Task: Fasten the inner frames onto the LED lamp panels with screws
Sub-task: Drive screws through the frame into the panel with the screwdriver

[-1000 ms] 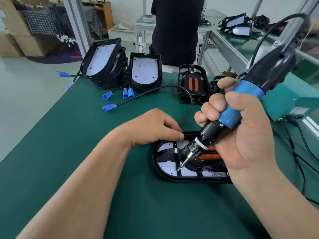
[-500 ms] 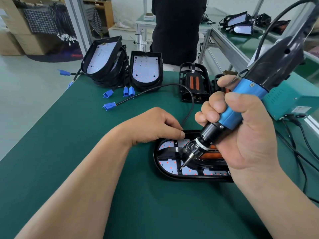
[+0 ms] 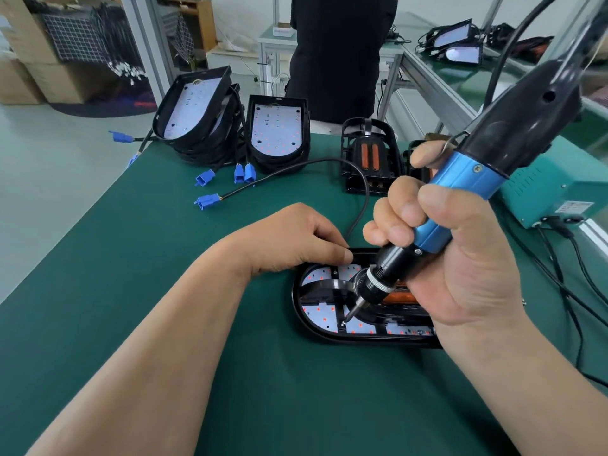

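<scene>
A black oval LED lamp panel lies on the green mat, its white board dotted with red LEDs. A black inner frame sits inside it. My left hand holds the panel's far left rim, fingers curled, thumb and fingertip at the edge. My right hand grips a blue and black electric screwdriver, tilted down to the left. Its bit tip touches a screw on the frame near the panel's front edge. My right hand hides the panel's right part.
Stacked lamp panels and another stack stand at the back, with blue connectors on cables. Spare inner frames sit behind the work. A teal power box and cables lie on the right. A person in black stands beyond the table.
The screwdriver has shifted only slightly, and its bit stays at the same screw spot. My left hand has kept its hold on the panel's rim.
</scene>
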Demonstrator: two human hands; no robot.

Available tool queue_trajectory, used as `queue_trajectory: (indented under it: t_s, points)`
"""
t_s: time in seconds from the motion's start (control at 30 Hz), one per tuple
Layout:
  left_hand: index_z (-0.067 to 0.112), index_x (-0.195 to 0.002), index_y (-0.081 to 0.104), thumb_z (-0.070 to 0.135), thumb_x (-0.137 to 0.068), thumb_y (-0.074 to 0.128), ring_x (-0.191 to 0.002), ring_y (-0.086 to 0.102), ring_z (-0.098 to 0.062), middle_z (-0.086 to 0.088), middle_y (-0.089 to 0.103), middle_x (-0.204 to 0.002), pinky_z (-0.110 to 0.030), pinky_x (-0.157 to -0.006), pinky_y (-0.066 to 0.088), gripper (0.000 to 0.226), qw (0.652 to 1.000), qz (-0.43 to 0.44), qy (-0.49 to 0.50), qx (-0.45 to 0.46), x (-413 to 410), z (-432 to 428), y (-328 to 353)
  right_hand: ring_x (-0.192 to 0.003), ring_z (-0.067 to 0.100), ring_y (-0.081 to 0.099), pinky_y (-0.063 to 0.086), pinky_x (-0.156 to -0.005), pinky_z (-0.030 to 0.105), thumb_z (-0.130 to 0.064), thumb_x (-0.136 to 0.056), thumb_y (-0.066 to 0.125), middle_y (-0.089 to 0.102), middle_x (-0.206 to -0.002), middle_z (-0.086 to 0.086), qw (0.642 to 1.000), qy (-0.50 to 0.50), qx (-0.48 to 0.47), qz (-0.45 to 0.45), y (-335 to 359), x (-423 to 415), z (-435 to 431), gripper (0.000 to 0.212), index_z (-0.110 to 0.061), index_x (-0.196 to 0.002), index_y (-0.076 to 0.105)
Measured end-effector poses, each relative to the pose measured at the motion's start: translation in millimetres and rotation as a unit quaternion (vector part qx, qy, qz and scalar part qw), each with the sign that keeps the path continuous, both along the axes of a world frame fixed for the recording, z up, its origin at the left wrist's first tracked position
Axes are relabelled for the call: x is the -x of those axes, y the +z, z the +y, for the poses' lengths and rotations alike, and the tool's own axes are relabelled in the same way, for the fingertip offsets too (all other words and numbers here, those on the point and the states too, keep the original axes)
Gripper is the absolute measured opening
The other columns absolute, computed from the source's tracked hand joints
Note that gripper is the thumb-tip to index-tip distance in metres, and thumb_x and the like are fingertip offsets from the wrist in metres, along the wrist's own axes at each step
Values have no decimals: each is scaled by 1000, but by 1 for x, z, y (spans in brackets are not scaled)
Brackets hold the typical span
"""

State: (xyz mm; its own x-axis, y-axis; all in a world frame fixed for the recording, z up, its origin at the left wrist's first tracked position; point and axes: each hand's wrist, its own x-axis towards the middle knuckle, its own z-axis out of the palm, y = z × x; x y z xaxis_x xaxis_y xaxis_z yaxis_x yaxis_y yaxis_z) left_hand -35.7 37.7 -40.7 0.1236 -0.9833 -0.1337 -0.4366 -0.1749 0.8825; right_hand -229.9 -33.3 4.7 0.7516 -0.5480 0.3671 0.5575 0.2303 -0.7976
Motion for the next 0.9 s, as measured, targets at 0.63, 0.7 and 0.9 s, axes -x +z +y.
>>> queue_trajectory:
  t_s: [0.63,0.7,0.9]
  points:
    - [24,-89,85,29,-90,83,-67,60,-6,4,76,-77,-19,-61,46,6,1000,1,-1,-14,0,1,3,-59,13,46,46,-68,32,-10,-85,65,46,-71,-4,997,19,-37,-61,-2,1,-3,27,-19,-110,59]
    - [21,-91,84,32,-92,82,-62,57,-5,5,72,-73,-15,-54,43,11,1000,2,-5,-20,-1,2,4,-60,12,45,45,-70,31,-11,-92,52,47,-72,-4,996,-14,-67,-60,-1,1,-2,19,-20,-108,58]
    - [4,-110,74,11,-105,49,-57,37,-9,4,55,-72,-19,-46,30,26,974,204,92,-30,0,-2,5,-67,12,45,45,-76,30,-17,-102,46,46,-78,-3,985,-85,-133,-75,1,1,-9,12,-19,-109,55]
